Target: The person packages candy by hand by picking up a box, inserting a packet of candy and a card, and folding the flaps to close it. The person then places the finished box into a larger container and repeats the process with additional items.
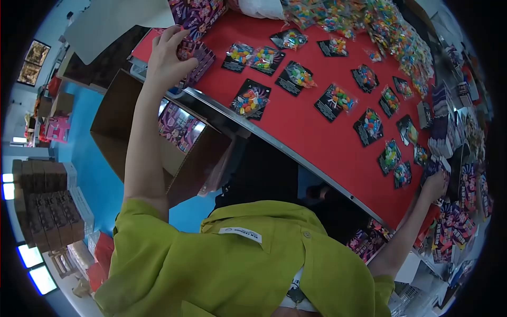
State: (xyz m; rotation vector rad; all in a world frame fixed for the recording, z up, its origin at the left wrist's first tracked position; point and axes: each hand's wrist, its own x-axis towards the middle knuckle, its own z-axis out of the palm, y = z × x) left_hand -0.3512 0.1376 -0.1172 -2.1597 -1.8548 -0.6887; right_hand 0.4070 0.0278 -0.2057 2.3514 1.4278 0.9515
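My left hand reaches to the far left end of the red table. Its thumb is stretched out apart from the fingers, over a row of small purple printed boxes. On the right, my right hand has its fingers closed around purple-and-white printed cards, partly hidden by the hand. Behind these rises a tall stack of similar cards. Across the table between my hands lie several clear bags of colourful candies on black cards.
A heap of candy bags covers the back right. Below the table's left edge stands an open cardboard box with a purple printed box in it. Pink-and-black packets pile up at right. Stacked brown cartons stand on the floor.
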